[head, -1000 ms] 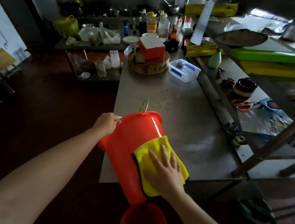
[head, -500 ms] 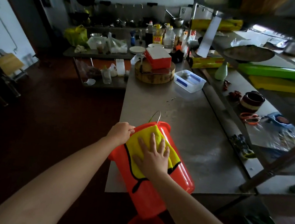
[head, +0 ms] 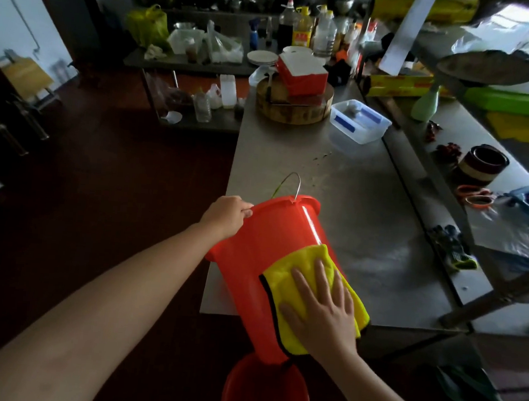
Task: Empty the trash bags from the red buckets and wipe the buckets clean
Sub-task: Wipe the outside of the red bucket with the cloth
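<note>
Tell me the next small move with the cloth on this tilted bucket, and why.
Probably slide the right hand and the yellow cloth up the wall of the red bucket toward its rim. The hand lies flat on the cloth low on that wall, the stretch above is uncovered, and the left hand grips the rim, steadying the tilt.

A steel tabletop (head: 366, 214) carries a round wooden chopping block (head: 292, 109) at its far end, with a red, white-lidded box (head: 301, 72) resting on it. A clear plastic container (head: 359, 122) sits just beside the block. To the right lie a dark bowl (head: 483, 163), orange-handled scissors (head: 475, 196) and a pale green bottle (head: 425, 105). Stacked plates (head: 261, 57) stand behind the block.
</note>
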A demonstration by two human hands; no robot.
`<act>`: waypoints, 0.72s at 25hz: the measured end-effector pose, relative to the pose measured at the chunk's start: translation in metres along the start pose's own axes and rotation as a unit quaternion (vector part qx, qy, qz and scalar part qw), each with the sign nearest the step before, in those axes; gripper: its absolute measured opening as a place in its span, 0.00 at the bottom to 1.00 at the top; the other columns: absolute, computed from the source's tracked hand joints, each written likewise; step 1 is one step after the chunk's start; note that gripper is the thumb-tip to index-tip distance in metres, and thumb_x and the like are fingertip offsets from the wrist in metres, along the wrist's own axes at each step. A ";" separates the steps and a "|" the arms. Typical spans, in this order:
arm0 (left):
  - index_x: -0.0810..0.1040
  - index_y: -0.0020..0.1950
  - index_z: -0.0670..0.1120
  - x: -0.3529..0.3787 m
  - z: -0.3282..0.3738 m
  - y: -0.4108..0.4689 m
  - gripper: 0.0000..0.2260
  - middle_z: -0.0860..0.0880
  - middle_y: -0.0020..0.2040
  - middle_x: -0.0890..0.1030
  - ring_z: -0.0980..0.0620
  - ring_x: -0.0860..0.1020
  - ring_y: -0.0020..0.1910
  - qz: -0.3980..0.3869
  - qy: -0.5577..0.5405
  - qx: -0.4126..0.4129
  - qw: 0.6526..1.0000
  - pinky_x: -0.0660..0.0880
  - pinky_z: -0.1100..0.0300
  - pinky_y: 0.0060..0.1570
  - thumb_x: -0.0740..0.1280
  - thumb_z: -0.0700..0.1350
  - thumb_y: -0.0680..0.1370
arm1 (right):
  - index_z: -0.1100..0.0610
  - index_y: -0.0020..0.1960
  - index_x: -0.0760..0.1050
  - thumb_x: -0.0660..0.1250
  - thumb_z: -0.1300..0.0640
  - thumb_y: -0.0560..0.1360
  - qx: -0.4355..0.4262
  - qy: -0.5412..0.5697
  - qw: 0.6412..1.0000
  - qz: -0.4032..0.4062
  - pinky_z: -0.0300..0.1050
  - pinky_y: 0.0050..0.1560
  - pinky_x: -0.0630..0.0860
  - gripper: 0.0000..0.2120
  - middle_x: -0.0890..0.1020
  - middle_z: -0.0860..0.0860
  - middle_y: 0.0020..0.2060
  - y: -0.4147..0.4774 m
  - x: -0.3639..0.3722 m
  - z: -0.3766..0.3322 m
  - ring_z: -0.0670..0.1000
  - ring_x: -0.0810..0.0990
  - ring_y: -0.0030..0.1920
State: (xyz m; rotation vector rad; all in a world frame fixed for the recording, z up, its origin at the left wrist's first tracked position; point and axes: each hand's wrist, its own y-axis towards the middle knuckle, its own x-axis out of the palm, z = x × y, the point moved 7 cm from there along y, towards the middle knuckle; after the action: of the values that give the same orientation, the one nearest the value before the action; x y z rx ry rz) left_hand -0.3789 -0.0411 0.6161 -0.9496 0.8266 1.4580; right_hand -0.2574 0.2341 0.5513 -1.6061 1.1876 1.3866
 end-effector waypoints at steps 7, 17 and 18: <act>0.78 0.68 0.47 0.004 -0.008 -0.009 0.15 0.46 0.55 0.80 0.46 0.79 0.53 0.008 0.008 0.001 1.000 0.77 0.51 0.51 0.63 0.49 0.83 | 0.31 0.79 0.43 0.45 0.22 0.75 0.019 0.017 0.999 -0.040 0.67 0.77 0.53 0.36 0.42 0.48 0.82 0.001 0.002 -0.001 0.61 0.41 0.81; 0.78 0.69 0.46 -0.008 -0.021 -0.033 0.15 0.46 0.51 0.78 0.44 0.79 0.50 0.034 0.005 0.017 0.999 0.77 0.50 0.49 0.61 0.45 0.84 | 0.31 0.79 0.40 0.47 0.23 0.75 -0.008 0.051 0.993 -0.105 0.67 0.78 0.47 0.36 0.37 0.46 0.81 0.120 -0.016 -0.060 0.64 0.39 0.80; 0.78 0.69 0.46 -0.008 -0.019 -0.034 0.15 0.46 0.51 0.78 0.45 0.79 0.50 0.036 0.003 0.013 0.999 0.76 0.51 0.49 0.62 0.45 0.84 | 0.31 0.79 0.39 0.47 0.23 0.75 -0.013 0.053 0.993 -0.100 0.66 0.78 0.47 0.36 0.37 0.46 0.81 0.112 -0.016 -0.055 0.63 0.39 0.81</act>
State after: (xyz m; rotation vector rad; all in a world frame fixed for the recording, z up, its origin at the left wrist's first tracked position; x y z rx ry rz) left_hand -0.3434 -0.0583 0.6159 -0.9127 0.8902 1.5029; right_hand -0.3441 0.1487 0.5843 -1.7824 1.0389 1.2066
